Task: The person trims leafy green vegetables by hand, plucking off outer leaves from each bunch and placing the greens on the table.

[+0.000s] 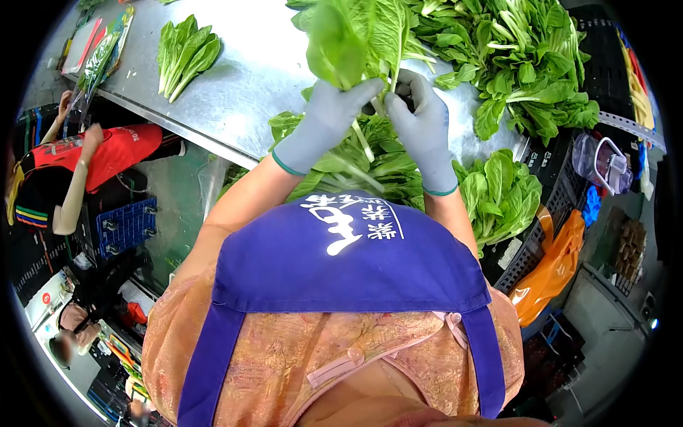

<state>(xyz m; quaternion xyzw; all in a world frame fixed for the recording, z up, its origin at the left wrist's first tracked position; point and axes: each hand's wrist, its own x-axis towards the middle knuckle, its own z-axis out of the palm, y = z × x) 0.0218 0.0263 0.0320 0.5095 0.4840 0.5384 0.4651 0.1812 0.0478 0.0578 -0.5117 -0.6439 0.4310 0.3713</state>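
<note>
Both my hands wear grey gloves with green cuffs and meet above the near side of the metal table. My left hand (329,121) is closed around the stems of leafy greens (390,39), whose leaves point up and away and are partly blurred. My right hand (421,122) pinches at the stem ends from the other side, thumb and fingers bent. A pale loose stalk (362,141) hangs just below my fingers. Under my hands lies a heap of more greens (380,167), partly hidden by my forearms and the purple apron (348,263).
A large pile of greens (526,71) covers the table's right side. A small bunch (186,57) lies on the metal table (249,78) at left. More greens (498,196) sit beside a black crate (523,256). A person in a red apron (124,153) works at left.
</note>
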